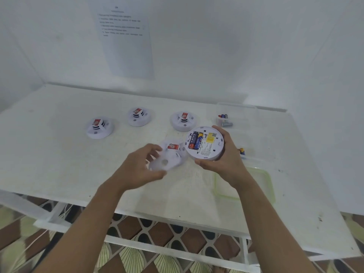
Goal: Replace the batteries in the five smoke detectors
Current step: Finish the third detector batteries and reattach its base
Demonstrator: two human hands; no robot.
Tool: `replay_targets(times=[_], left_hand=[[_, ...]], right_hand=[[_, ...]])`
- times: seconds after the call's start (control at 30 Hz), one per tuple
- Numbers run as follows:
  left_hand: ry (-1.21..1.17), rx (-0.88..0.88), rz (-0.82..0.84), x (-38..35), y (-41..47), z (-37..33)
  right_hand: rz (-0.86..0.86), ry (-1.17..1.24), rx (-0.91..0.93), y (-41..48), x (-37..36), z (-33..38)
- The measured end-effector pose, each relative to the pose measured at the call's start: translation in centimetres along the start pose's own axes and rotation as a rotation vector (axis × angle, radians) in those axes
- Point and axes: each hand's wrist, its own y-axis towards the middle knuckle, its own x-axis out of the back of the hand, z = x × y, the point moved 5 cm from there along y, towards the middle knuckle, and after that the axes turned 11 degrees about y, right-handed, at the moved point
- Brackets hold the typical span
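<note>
My right hand (222, 162) grips a round white smoke detector (204, 143) turned underside up, with two batteries (196, 140) seated in its open compartment. My left hand (141, 166), blurred, holds a flat white back cover (163, 162) with a round hole, just over the table. Behind that cover a fourth detector (175, 148) with a red label rests on the table. Three more white detectors stand in a row further back: left (99, 128), middle (138, 116), right (184, 121).
A clear box (236, 115) at the back right holds a few batteries (224, 120). More batteries (241, 151) lie in another clear container by my right wrist. A green-rimmed lid (269, 184) lies on the white table (59, 154). A printed sheet (126, 42) hangs on the wall.
</note>
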Motion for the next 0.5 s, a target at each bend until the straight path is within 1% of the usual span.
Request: replay_targets(times=[0.1, 0.2, 0.27, 0.37, 0.5], left_hand=[[-0.149, -0.025, -0.155, 2.6, -0.1, -0.7], [-0.223, -0.108, -0.205, 4.4, -0.3, -2.7], [-0.201, -0.184, -0.210, 5.2, -0.3, -4.4], [-0.104, -0.300, -0.181, 5.3, -0.4, -6.3], [0.013, -0.375, -0.136, 4.5, -0.1, -7.8]], right_hand=[[0.072, 0.000, -0.047, -0.2, -0.7, 0.1], [0.181, -0.031, -0.081, -0.3, -1.5, 0.3], [0.238, -0.046, -0.096, -0.3, -2.1, 0.5], [0.279, -0.047, -0.104, 0.0, -2.9, 0.8], [0.312, -0.065, -0.089, 0.5, -3.5, 1.4]])
